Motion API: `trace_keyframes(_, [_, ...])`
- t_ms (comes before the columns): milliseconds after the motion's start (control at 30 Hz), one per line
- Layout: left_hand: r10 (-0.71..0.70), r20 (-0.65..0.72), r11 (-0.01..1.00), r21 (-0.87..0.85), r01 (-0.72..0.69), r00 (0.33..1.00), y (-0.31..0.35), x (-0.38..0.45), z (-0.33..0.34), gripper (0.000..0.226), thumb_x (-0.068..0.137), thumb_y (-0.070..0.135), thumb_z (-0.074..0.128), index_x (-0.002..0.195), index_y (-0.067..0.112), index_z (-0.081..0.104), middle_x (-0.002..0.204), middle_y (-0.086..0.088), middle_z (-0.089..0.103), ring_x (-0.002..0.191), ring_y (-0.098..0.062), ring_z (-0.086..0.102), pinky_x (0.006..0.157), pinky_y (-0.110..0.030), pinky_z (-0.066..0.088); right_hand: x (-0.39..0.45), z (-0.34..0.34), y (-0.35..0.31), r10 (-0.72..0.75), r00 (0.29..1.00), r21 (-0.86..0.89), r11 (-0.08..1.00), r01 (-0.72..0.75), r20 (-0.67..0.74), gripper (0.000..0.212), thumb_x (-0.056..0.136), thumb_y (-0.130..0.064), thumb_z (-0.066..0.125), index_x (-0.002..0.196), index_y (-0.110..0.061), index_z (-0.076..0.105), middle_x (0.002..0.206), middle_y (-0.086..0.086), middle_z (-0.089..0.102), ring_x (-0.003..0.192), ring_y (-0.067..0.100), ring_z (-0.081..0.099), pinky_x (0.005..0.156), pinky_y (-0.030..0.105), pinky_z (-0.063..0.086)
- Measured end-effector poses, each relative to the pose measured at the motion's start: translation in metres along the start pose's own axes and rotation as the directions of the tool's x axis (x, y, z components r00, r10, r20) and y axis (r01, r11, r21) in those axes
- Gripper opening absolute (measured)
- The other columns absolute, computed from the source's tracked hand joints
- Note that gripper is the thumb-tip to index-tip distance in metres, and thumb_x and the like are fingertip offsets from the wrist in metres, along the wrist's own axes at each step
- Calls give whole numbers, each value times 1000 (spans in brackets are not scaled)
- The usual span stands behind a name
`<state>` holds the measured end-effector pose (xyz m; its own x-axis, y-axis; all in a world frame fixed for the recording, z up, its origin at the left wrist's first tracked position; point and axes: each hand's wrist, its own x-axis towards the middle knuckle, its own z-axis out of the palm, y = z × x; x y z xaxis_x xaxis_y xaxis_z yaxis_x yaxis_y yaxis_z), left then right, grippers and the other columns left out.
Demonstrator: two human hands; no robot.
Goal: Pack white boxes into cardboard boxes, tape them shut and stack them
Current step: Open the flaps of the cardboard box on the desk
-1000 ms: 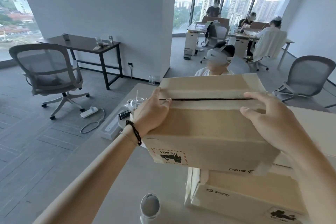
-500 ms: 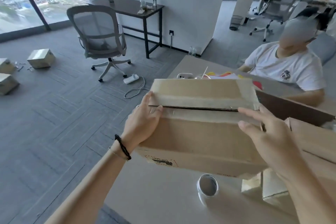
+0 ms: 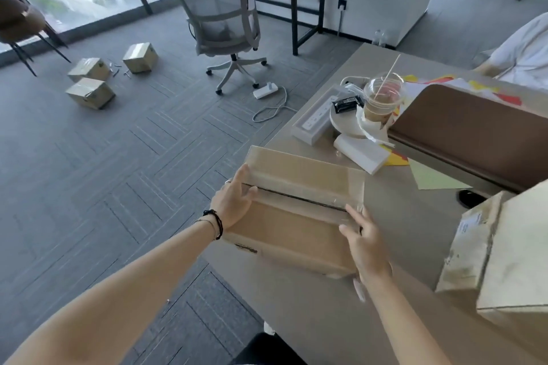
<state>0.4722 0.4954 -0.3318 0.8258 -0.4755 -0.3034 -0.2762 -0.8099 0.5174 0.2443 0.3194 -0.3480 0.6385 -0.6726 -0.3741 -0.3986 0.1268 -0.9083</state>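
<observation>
I hold a taped brown cardboard box (image 3: pixel 296 216) over the near left corner of the beige table (image 3: pixel 311 305). A dark seam runs across its top under clear tape. My left hand (image 3: pixel 234 201) grips its left end, fingers up the side and thumb over the top edge. My right hand (image 3: pixel 363 243) grips the right end the same way. More cardboard boxes (image 3: pixel 504 261) stand stacked at the table's right edge. No white box shows.
Three cardboard boxes (image 3: pixel 90 92) lie on the grey floor at far left. A grey office chair (image 3: pixel 219 9) and a power strip (image 3: pixel 265 90) stand beyond. An iced drink cup (image 3: pixel 382 98), a white tray and papers crowd the table's far end, beside a person's white sleeve (image 3: pixel 525 53).
The box has swung left and down from above the stacked boxes to the table's left corner, and my view has turned toward the floor. Both hands kept their hold.
</observation>
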Motion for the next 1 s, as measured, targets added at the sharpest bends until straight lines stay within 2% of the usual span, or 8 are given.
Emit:
trace_keyframes(400, [84,97,996,-33,-81,992,34,7,73,64,98,47,47,151,52,11,145,-5,43,117,-36,57,100,-44,43,-13,-61,36,29,993,-74,997,-37,-115,60,94,-5,61,148,-28,53,170,-8,16,154,3,15,126,33,17])
trace_keyframes(533, [117,130,985,-143,-99,985,39,24,79,68,99,44,50,154,47,10,154,-7,33,136,-29,42,109,-41,34,-11,-69,32,39,992,-27,999,-42,-119,62,93,-3,61,148,-30,52,163,-12,30,152,2,20,122,29,20])
trace_keyframes(633, [109,-1,958,-265,-106,994,40,29,70,66,101,36,49,158,33,16,161,-6,22,147,-24,25,118,-42,25,-15,-71,23,14,984,-19,1000,-17,-179,62,94,-4,60,149,-31,49,144,-19,47,141,1,36,109,23,27])
trace_keyframes(733, [141,-157,939,-291,-182,978,49,32,48,48,102,27,46,150,24,40,146,-4,46,134,-21,44,110,-37,36,-21,-86,10,8,965,-28,999,-16,-264,52,96,-12,59,143,-34,55,124,-7,68,117,9,60,93,27,41])
trace_keyframes(800, [165,-58,913,-368,-175,985,57,41,24,31,102,21,47,131,19,58,120,-3,65,114,-24,61,100,-41,48,-28,-99,-3,25,955,58,998,-8,-296,41,99,-12,55,135,-32,62,102,9,74,93,15,66,85,27,49])
trace_keyframes(867, [219,232,898,-427,-103,948,67,48,2,20,101,13,49,112,16,66,106,-8,72,98,-25,67,90,-44,54,-38,-112,-15,15,975,83,997,4,-223,33,101,-11,54,126,-26,69,86,14,75,80,14,69,82,29,53])
trace_keyframes(933, [305,498,935,-319,-156,812,74,44,-6,18,100,11,52,106,14,69,103,-6,75,90,-17,69,79,-37,56,-45,-115,-22,16,1000,-90,996,-15,14,24,99,-11,61,114,-23,75,79,12,74,72,14,69,79,34,54])
trace_keyframes(1000, [423,572,899,-171,-402,703,74,31,6,18,96,11,57,106,17,71,99,3,75,87,-9,68,78,-30,55,-48,-102,-22,98,953,-337,942,5,286,21,91,-17,72,108,-28,77,85,3,76,75,11,67,79,38,55])
